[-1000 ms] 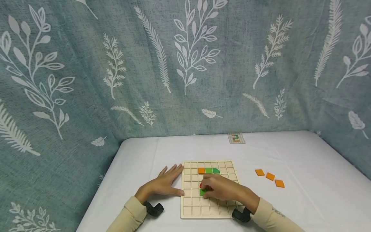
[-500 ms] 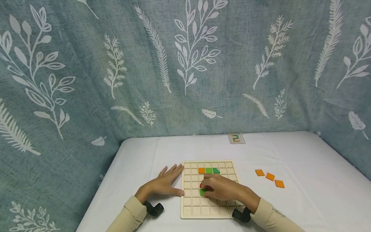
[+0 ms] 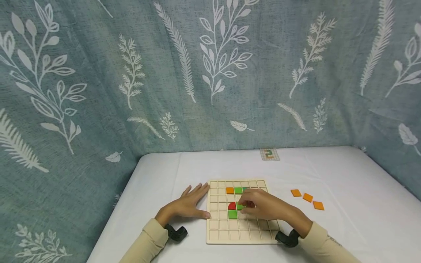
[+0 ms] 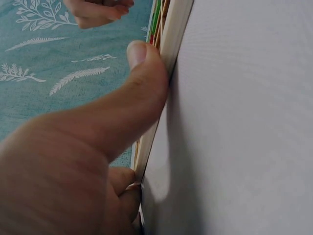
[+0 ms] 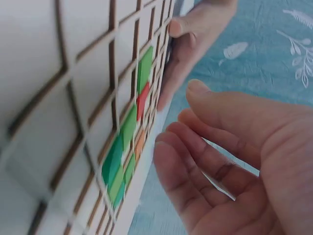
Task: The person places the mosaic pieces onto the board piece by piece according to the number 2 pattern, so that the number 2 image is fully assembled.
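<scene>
My left hand (image 3: 184, 208) lies with spread fingers at the left side of a wooden grid board (image 3: 217, 237); its thumb (image 4: 139, 63) rests on the board's edge. Over the middle of the grid hovers my right hand (image 3: 263, 204), fingers loosely bent and, in the right wrist view, nothing between them. Just left of its fingertips are a red rounded tile (image 3: 232, 206) and, below that, a green square tile (image 3: 232, 214). Another green tile (image 3: 239, 206) sits right of the red one, partly hidden by the fingers. A teal tile (image 5: 112, 159) shows beyond in the right wrist view.
Farther up the board sit an orange tile (image 3: 230, 190) and a green tile (image 3: 238, 190). Three loose orange tiles (image 3: 307, 197) lie on the white table right of the board. A small pattern card (image 3: 269, 154) lies at the back edge, before a leaf-print curtain (image 3: 184, 128).
My right hand has shifted right, away from the red tile and lower green tile, which now show fully; its fingers have loosened. The left hand stays in place. The head view has tilted slightly.
</scene>
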A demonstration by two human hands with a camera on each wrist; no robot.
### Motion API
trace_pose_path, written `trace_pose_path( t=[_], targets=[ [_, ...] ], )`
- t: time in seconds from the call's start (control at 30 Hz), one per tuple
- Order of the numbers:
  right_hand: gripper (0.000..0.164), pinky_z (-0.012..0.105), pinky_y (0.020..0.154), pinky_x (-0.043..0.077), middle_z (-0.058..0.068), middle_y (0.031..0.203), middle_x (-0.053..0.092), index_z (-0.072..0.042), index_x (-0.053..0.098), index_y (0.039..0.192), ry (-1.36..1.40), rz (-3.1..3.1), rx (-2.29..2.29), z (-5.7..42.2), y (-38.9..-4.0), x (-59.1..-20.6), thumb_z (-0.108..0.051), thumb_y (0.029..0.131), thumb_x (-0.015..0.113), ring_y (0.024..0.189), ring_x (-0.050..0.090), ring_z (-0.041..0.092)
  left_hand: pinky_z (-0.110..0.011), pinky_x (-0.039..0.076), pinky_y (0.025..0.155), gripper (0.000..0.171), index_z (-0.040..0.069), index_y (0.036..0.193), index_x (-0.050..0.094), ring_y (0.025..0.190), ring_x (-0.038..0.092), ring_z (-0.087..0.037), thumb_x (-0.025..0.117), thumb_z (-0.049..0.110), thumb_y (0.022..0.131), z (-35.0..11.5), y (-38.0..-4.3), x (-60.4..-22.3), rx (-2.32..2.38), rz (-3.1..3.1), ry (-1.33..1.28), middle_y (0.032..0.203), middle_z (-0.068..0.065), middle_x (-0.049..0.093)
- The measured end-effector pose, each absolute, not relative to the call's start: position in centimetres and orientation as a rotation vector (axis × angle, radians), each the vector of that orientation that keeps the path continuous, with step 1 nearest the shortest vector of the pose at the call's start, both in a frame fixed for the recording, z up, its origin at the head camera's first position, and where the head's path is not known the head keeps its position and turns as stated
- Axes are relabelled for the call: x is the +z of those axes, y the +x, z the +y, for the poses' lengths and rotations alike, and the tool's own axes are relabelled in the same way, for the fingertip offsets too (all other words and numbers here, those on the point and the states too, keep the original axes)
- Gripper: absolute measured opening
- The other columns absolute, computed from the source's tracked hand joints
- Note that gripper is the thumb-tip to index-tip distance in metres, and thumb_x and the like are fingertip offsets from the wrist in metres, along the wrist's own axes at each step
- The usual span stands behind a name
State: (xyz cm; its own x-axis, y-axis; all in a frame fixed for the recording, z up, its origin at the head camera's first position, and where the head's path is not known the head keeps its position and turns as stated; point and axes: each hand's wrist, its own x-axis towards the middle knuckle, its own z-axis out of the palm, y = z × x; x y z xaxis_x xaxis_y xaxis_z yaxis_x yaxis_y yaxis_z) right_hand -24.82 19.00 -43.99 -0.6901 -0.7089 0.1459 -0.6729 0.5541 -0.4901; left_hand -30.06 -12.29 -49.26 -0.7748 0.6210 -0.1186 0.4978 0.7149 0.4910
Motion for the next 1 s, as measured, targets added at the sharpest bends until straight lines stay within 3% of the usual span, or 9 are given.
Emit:
trace_pose_path(
  t=[0.5, 0.73, 1.0],
  targets=[
    [0.018, 0.021, 0.068, 0.054, -0.012, 0.095, 0.066, -0.012, 0.072, 0.106, -0.931, 2.941, -0.835, 29.7, -23.0, -42.7, -0.02, 0.091, 0.074, 0.082, 0.058, -0.006, -0.05, -0.005, 0.127, 0.107, 0.015, 0.162, 0.012, 0.158, 0.003, -0.022, 0.069, 0.062, 0.085, -12.0, -30.3, -49.4, 0.656, 2.614, 0.889, 0.17, -0.001, 0.01],
    [0.019, 0.021, 0.065, 0.055, -0.003, 0.095, 0.07, -0.008, 0.072, 0.108, -0.65, 3.105, -0.87, 35.2, -22.3, -42.6, -0.015, 0.09, 0.074, 0.079, 0.058, -0.007, -0.05, -0.004, 0.127, 0.108, 0.014, 0.162, 0.012, 0.158, 0.004, -0.024, 0.071, 0.06, 0.084, -12.1, -30.5, -48.9, 0.646, 2.628, 0.887, 0.17, -0.002, 0.01],
    [0.028, 0.02, 0.066, 0.053, 0.004, 0.101, 0.072, -0.003, 0.07, 0.113, -0.299, 3.053, -0.774, 39.2, -22.6, -44.0, -0.021, 0.093, 0.072, 0.079, 0.058, -0.007, -0.051, -0.004, 0.127, 0.108, 0.014, 0.162, 0.012, 0.158, 0.004, -0.024, 0.071, 0.06, 0.084, -12.6, -30.2, -49.0, 0.643, 2.628, 0.868, 0.17, -0.003, 0.01]
  ],
)
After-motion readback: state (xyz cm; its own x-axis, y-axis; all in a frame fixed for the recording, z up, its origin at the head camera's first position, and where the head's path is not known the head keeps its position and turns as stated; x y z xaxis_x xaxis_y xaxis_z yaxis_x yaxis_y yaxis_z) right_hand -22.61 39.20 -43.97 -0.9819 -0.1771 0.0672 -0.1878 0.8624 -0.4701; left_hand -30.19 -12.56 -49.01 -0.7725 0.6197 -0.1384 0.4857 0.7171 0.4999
